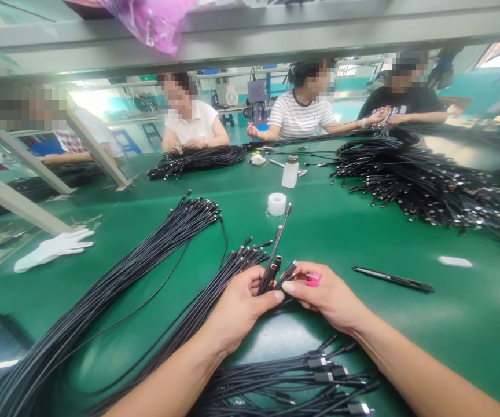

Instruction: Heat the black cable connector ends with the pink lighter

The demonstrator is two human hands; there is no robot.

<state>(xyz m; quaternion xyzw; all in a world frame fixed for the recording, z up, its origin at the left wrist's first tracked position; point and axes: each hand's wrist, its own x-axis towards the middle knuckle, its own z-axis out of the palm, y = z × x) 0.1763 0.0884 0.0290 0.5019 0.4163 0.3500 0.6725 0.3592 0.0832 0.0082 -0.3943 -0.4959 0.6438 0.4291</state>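
On the green work table (462, 330) lie many bundles of black cables (419, 185), one white glove (52, 249), a tape roll (276, 204), a black pen (392, 279) and a small bottle (290, 172).

A long workbench (471, 324) runs across the view. On it, a central cable bunch (250, 260) lies between a long cable bundle (115, 289) on the left and a large cable heap (419, 185) at back right. A tape roll (276, 204) stands just behind the central bunch, with a plastic bottle (290, 172) behind that. A glove (54, 249) lies far left, a pen (393, 279) right.
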